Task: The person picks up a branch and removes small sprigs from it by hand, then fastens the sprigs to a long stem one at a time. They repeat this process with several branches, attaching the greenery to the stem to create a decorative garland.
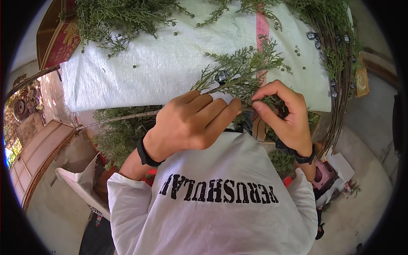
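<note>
The left hand (191,121) is closed, its fingers curled down around the lower part of a cypress-like sprig (250,70), though the exact place of grip is hidden under the knuckles. A long bare stem (123,118) comes out on the left side of this hand; whether it belongs to the same sprig, I cannot tell. The right hand (287,117) has its thumb and forefinger almost together at the sprig's lower leaves — if something thin is between them, it is too small to see.

The leafy part of the sprig lies over the near edge of a white woven sheet (140,78), across its pinkish-red stripe (262,32). Among the leaves there is a small black tag (222,76) with pale print, too fine to read. Similar tags (312,35) show on and beside the bundle of long branches (340,97) at the right.

At the upper left, a red cardboard box (63,44) carries gold marks beside a pile of green branches (123,19). The white T-shirt (221,229) has one row of worn black capital letters (219,191) — they appear upside down from this view. Each wrist wears a dark band (146,153).
</note>
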The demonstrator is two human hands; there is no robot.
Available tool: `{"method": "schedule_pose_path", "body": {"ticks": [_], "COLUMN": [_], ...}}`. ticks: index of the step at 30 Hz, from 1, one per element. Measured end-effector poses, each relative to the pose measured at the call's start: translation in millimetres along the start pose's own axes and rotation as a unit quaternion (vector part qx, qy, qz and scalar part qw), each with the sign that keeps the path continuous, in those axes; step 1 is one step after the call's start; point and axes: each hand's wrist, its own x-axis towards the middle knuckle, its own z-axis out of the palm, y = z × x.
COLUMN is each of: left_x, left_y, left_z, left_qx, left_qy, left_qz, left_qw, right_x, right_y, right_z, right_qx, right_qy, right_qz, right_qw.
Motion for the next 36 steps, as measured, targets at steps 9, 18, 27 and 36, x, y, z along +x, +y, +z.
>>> {"method": "schedule_pose_path", "body": {"ticks": [9, 18, 27, 36], "left_x": [-7.4, -8.6, -8.8, -8.4], "left_y": [-6.5, -7.9, -9.4, -11.5], "left_z": [6.4, 11.2, 13.6, 14.7], "left_qx": [-0.03, -0.04, -0.044, -0.041], "left_qy": [0.004, -0.007, -0.022, -0.039], "left_qz": [-0.005, -0.023, -0.038, -0.047], "left_qw": [1.0, 0.999, 0.998, 0.997], "right_x": [11.0, 14.5, 18.0, 20.8], "right_y": [11.2, 11.6, 7.4, 7.0], "right_z": [10.9, 12.2, 11.8, 7.8], "right_qx": [0.015, 0.022, -0.021, -0.033], "right_qy": [0.024, 0.038, 0.052, 0.038], "right_qz": [-0.073, -0.069, -0.092, -0.08], "right_qw": [0.997, 0.997, 0.994, 0.996]}}
